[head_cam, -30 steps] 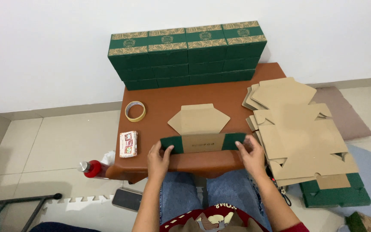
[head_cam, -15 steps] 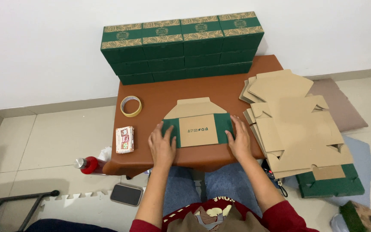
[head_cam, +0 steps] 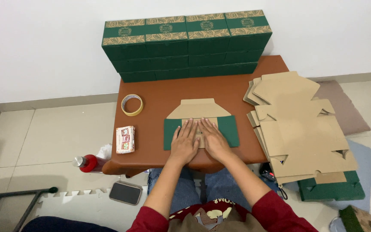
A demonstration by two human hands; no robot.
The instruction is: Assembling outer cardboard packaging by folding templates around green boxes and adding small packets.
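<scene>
Flattened green-and-kraft box blank point(head_cam: 230, 129) is pressed onto the brown table point(head_cam: 159, 109), front centre. Left hand point(head_cam: 184, 141) and right hand point(head_cam: 213, 139) are laid flat, fingers spread, side by side; nothing is gripped. Tape roll point(head_cam: 132, 105) sits well left, blank stack point(head_cam: 299, 122) right.

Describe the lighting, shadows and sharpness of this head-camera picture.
Head view: soft, even light, no glare; faint shadows under both hands, left hand and right hand, pressed flat on the folded green carton; sharp throughout; the stacked green boxes lean outward slightly, from wide-angle distortion.
</scene>
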